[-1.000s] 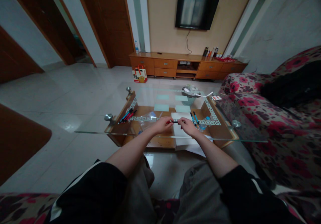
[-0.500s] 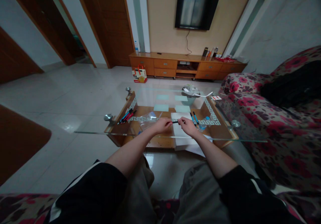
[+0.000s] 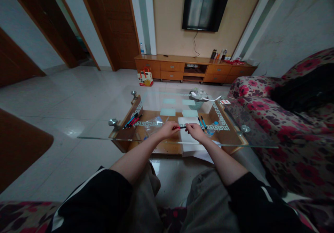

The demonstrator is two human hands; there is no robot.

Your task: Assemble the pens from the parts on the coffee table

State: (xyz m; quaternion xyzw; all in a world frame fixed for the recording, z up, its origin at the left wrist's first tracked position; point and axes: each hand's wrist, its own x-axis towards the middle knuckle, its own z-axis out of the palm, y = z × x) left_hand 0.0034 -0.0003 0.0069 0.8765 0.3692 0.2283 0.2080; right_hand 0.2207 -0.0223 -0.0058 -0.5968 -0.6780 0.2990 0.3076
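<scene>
Head view: glass-topped counter [image 3: 104, 135] with wooden frame, on pale tiled floor [image 3: 65, 97]; wall-mounted TV [image 3: 204, 11] above a low wooden cabinet [image 3: 193, 68] at the far wall; floral sofa [image 3: 292, 135] along the counter's right edge. Pen bundle [image 3: 132, 120] lies near the left edge, white paper [image 3: 188, 131] at the near edge. Left hand [image 3: 169, 129] and right hand [image 3: 194, 131] over the near edge, fingers pinching opposite ends of one red-and-black pen [image 3: 182, 127], held level between them above the paper.
</scene>
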